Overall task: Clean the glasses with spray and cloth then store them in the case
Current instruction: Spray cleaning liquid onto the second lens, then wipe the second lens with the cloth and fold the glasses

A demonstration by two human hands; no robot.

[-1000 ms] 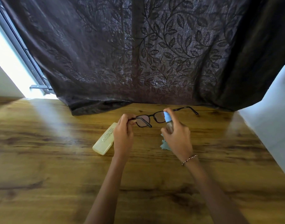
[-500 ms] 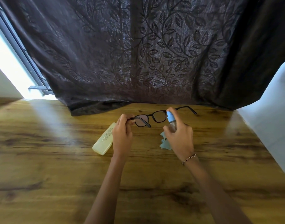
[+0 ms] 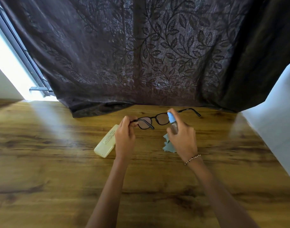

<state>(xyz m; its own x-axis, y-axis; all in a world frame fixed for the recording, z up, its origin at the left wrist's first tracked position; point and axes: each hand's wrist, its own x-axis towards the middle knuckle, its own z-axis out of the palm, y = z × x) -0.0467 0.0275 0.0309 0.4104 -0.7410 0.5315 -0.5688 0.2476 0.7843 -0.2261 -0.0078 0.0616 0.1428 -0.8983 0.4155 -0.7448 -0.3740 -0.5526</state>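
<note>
A room in a home is suggested. A wood-grain table (image 3: 42,178) is placed against a dark leaf-patterned curtain (image 3: 141,55) across the upper frame. At the upper left a bright window frame (image 3: 19,46) is seen.

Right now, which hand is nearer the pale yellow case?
Left. The left hand, pinching the glasses by a temple, is just beside the case on its right; the right hand, gripping the spray bottle, is farther right, above the cloth.

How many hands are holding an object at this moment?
2: the left hand pinches the glasses at one end of the frame; the right hand grips the spray bottle beside the other lens.
</note>
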